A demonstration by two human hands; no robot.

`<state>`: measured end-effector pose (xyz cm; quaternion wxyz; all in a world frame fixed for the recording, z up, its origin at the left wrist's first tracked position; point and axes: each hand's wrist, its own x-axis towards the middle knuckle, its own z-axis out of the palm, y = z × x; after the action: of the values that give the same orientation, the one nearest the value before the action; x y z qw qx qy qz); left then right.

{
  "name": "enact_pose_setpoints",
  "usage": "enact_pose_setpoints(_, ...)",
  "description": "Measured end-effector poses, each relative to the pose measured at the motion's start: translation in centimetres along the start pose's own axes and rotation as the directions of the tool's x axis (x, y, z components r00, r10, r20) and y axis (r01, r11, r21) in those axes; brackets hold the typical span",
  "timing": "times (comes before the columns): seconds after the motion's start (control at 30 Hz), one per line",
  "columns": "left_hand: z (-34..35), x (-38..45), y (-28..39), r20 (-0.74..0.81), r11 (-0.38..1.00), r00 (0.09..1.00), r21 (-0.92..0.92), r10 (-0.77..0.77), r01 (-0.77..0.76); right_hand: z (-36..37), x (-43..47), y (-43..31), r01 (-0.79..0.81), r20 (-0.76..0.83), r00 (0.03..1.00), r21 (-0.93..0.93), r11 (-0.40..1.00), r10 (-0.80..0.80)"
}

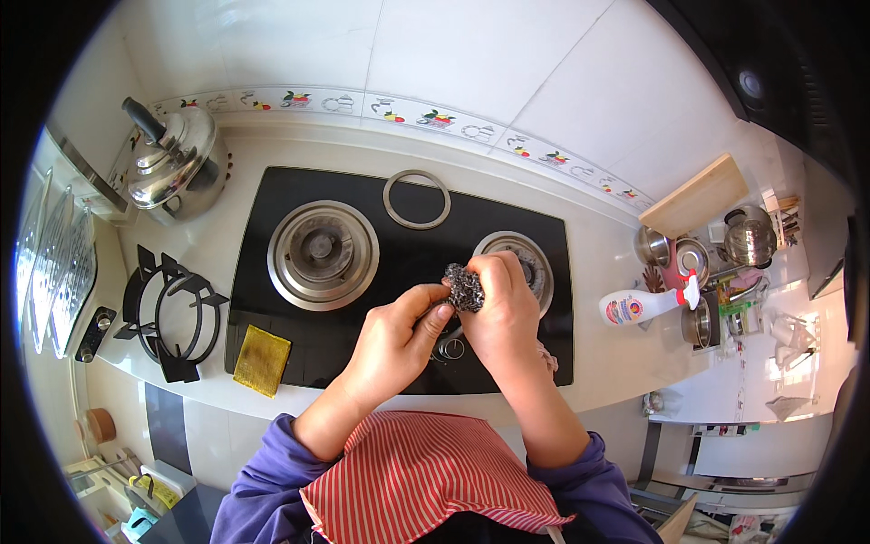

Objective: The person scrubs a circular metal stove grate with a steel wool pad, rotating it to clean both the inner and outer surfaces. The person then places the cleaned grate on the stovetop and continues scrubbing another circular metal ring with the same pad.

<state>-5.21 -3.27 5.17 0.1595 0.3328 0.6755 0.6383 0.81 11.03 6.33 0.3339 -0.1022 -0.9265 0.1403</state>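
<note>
A grey steel wool scourer (465, 288) is held above the black glass gas hob (408, 272), between both hands. My right hand (501, 306) grips it from the right. My left hand (406, 334) pinches its lower left edge between thumb and fingers. The left burner (322, 251) stands without a grate; the right burner (523, 262) is partly behind my right hand. A loose metal ring (416, 199) lies at the hob's back edge. The yellow scouring pad (262, 360) rests across the hob's front left corner. Beneath my hands a control knob (451, 348) shows.
A black pan support (178, 313) lies left of the hob, with a lidded steel pot (178, 163) behind it. On the right are a spray bottle (642, 306), a wooden cutting board (697, 196) and steel pans. A cloth (547, 357) lies by my right wrist.
</note>
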Motion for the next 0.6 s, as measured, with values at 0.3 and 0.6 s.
enact_pose_setpoints(0.3, 0.4, -0.7, -0.1, -0.073, 0.91, 0.996, -0.414, -0.057, 0.022, 3.9, -4.9, 0.6, -0.762, 0.788, 0.305, 0.538, -0.359, 0.534)
enact_pose_setpoints(0.6, 0.1, -0.8, -0.9, 0.243, 0.656, 0.905, -0.627, -0.349, 0.421, 0.1, -0.3, -0.9, 0.045, 0.1, 0.994, 0.031, 0.999, -0.048)
